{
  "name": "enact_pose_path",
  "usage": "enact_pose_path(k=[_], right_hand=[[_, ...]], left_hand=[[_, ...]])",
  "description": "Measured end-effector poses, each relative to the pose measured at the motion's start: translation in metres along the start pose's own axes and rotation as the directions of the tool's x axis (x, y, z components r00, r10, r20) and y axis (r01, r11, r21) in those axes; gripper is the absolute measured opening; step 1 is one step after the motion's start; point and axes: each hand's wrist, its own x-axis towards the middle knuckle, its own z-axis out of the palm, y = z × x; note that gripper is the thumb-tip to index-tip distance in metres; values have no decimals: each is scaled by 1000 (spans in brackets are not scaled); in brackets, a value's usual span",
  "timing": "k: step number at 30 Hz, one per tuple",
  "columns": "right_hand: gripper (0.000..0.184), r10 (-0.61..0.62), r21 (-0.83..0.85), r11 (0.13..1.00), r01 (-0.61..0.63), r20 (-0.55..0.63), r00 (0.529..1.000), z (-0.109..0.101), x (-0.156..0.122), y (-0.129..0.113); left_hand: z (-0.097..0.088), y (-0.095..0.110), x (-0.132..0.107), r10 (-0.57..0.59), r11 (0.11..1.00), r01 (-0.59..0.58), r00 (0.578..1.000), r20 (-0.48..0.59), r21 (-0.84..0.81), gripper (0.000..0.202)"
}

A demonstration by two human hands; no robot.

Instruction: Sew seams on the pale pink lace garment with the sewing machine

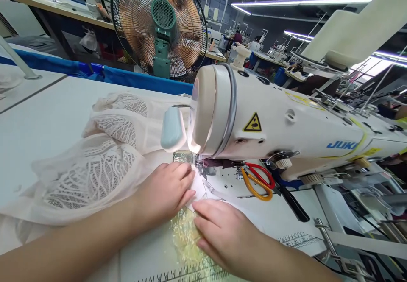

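Touching white cloth (pixel 199 185), left hand (pixel 168 188) and right hand (pixel 225 227) curl loosely, pinch unclear; JUKI sewing machine (pixel 280 121) beyond, lacy fabric (pixel 95 176) leftward!

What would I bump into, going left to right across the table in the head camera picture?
Pale lacy fabric → the left hand → the right hand → scissors with orange and red handles → a black handle.
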Motion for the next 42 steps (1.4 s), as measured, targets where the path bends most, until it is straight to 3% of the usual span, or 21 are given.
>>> enact_pose_path(k=[6,14,18,23,27,30,37,42], right_hand=[[14,8,-7,1000,-8,24,1000,-2,0,-1],[16,13,6,1000,-13,-35,999,1,1,0],[17,21,17,1000,-20,-49,999,1,4,1],[26,23,12,1000,-22,-64,998,4,4,3],[27,41,23,999,-40,-37,998,6,4,3],[28,43,18,999,-43,-38,998,5,4,2],[32,25,-2,1000,-25,-52,998,5,2,4],[32,27,4,1000,-27,-51,998,4,2,4]], left_hand=[[-2,1,-1,4,1000,-3,998,57,-21,29],[-4,0,4,-8,999,6,999,53,32,30],[2,-1,0,0,998,3,999,-43,56,28],[3,7,-9,166,985,-155,973,-163,75,18],[1,10,-12,248,968,-238,959,-139,85,23],[1,6,-12,237,971,-230,966,-107,71,32],[-1,1,-10,201,977,-202,979,22,63,27],[-3,-1,-10,189,980,-189,982,18,68,34]])
